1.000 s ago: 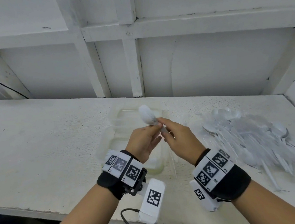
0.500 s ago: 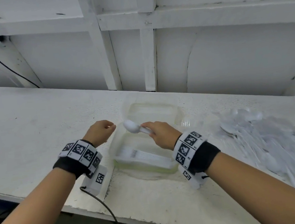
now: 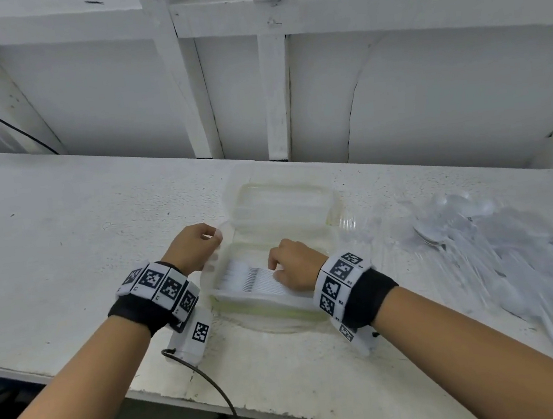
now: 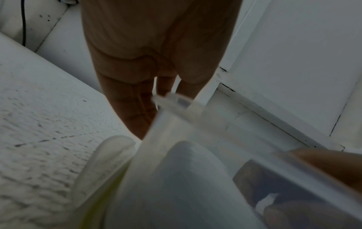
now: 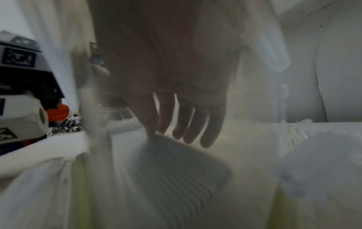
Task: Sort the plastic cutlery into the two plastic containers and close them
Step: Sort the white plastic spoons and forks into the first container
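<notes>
A white table (image 3: 64, 233) fills the lower 2 thirds of the head view, backed by a white panelled wall (image 3: 426, 88) across the top of the frame. At the right edge of the frame a loose pile of clear and white plastic cutlery (image 3: 500, 252) lies spread on the table. At the centre sits a clear plastic container (image 3: 314, 311) with its hinged lid (image 3: 281, 202) lying open above it in the frame, toward the wall. Inside the container a packed row of white cutlery (image 3: 252, 281) lies side by side, the handles running left to right.

The left hand (image 3: 191, 248) is at the container's left edge; its thumb and fingers pinch the rim near the upper left corner, as the left wrist view shows with the fingers (image 4: 137, 108) curled round the clear wall. The right hand (image 3: 291, 264) is lowered into the container at its right side. In the right wrist view its fingers (image 5: 186, 124) hang loosely extended, tips on or just above the row; the blur leaves it unclear whether they actually press it, and they hold nothing.

Both wrists carry black bands with white marker blocks (image 3: 160, 286).
</notes>
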{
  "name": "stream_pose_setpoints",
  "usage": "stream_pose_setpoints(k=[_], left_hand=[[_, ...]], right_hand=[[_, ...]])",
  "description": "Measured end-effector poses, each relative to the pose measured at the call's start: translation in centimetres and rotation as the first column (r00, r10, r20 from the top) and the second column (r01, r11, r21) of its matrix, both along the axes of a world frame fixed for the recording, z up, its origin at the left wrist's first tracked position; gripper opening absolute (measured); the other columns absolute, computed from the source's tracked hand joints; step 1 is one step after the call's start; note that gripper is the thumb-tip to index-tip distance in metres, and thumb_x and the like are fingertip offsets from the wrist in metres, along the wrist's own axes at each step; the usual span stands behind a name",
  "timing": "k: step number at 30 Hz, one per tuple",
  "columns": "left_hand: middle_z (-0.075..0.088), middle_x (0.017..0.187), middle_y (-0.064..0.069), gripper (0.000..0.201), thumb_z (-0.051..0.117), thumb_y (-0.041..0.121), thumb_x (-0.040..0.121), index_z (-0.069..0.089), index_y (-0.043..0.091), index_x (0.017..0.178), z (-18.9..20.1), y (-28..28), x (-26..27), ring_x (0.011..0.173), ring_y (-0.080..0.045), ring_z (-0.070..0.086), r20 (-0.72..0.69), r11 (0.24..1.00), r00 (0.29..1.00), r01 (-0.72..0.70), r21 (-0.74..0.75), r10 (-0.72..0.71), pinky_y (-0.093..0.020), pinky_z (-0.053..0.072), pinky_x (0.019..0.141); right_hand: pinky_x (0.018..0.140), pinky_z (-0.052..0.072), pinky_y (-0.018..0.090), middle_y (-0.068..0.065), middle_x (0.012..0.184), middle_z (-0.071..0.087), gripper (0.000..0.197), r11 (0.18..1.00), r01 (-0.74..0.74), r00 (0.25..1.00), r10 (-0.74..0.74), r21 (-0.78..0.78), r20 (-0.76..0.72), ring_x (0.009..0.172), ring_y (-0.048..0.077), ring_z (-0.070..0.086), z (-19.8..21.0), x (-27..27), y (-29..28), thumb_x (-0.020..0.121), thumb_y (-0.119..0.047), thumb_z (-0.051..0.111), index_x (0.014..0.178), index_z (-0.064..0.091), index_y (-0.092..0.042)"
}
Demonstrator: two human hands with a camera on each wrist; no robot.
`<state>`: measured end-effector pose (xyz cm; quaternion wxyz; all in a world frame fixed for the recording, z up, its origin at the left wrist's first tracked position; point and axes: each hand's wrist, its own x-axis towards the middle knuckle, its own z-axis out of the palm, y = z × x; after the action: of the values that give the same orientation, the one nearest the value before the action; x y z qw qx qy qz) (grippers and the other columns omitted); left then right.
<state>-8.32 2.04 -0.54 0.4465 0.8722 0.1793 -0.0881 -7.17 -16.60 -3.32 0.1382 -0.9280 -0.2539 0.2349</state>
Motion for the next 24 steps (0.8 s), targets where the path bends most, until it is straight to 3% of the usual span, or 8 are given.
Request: stream_pose_setpoints(k=[4,8,12,16,20,22,24], left_hand=[[0.06,0.101,-0.012,0.027,0.049,0.023,0.097,0.057,0.002,0.111,-0.1,-0.1,-0.1,0.082,-0.022,0.059,0.012,1.0,1.0,0.0,0.007,0.0,-0.039,0.056,0.073],[0.06,0.102,-0.013,0.028,0.049,0.023,0.097,0.057,0.002,0.112,-0.2,-0.1,-0.1,0.083,-0.024,0.06,0.02,1.0,1.0,-0.001,0.009,0.001,-0.042,0.056,0.077],[0.063,0.106,-0.013,0.03,0.048,0.022,0.096,0.06,0.001,0.113,-0.2,0.0,-0.1,0.093,-0.028,0.06,0.014,0.993,0.999,0.03,0.112,-0.032,-0.039,0.053,0.077],[0.057,0.126,-0.018,0.04,0.048,0.025,0.095,0.053,0.002,0.128,0.4,-0.5,0.0,0.116,-0.03,0.052,0.074,0.948,0.996,0.026,0.316,-0.052,-0.039,0.04,0.097],[0.059,0.122,-0.014,0.035,0.049,0.024,0.094,0.057,0.008,0.125,2.9,-3.7,0.0,0.104,-0.026,0.056,0.282,0.935,0.948,0.041,0.353,-0.148,-0.032,0.038,0.088],[0.06,0.121,-0.009,0.032,0.047,0.022,0.095,0.06,0.009,0.121,4.5,-6.7,-0.3,0.093,-0.019,0.054,0.362,0.936,0.902,0.112,0.334,-0.237,-0.025,0.035,0.081],[0.062,0.121,-0.005,0.03,0.047,0.021,0.096,0.064,0.009,0.118,5.8,-10.4,-0.6,0.094,-0.013,0.053,0.405,0.933,0.857,0.209,0.293,-0.319,-0.02,0.034,0.081]], right_hand=[[0.091,0.039,0.029,0.012,0.126,0.051,0.03,1.0,-0.015,1.0,0.015,0.006,-0.018,0.114,0.027,0.05,0.1,0.1,0.1,0.095,-0.006,0.04,0.122,0.053,-0.007],[0.092,0.038,0.028,0.01,0.129,0.053,0.033,1.0,0.005,0.999,-0.004,0.03,-0.038,0.117,0.024,0.049,0.0,0.0,0.0,0.095,-0.004,0.036,0.124,0.052,-0.007],[0.099,0.038,0.033,0.013,0.134,0.047,0.037,1.0,0.013,0.999,-0.012,0.026,-0.05,0.121,0.028,0.046,0.3,-0.3,-0.2,0.098,-0.012,0.036,0.133,0.045,-0.009],[0.104,0.035,0.044,0.012,0.141,0.037,0.04,1.0,0.016,1.0,-0.016,0.009,0.006,0.126,0.031,0.039,1.0,-1.2,-0.6,0.098,-0.022,0.037,0.138,0.04,-0.016],[0.102,0.033,0.045,0.009,0.138,0.039,0.039,0.996,0.048,0.992,-0.057,0.077,0.113,0.124,0.028,0.04,3.4,-2.1,-2.8,0.098,-0.028,0.037,0.137,0.04,-0.021],[0.101,0.035,0.044,0.007,0.132,0.044,0.037,0.978,0.097,0.978,-0.128,0.186,0.163,0.121,0.024,0.043,4.7,-2.6,-4.8,0.097,-0.029,0.039,0.134,0.044,-0.023],[0.1,0.037,0.044,0.003,0.125,0.049,0.033,0.944,0.171,0.956,-0.228,0.283,0.182,0.116,0.02,0.047,5.7,-3.3,-7.7,0.096,-0.03,0.041,0.129,0.049,-0.026]])
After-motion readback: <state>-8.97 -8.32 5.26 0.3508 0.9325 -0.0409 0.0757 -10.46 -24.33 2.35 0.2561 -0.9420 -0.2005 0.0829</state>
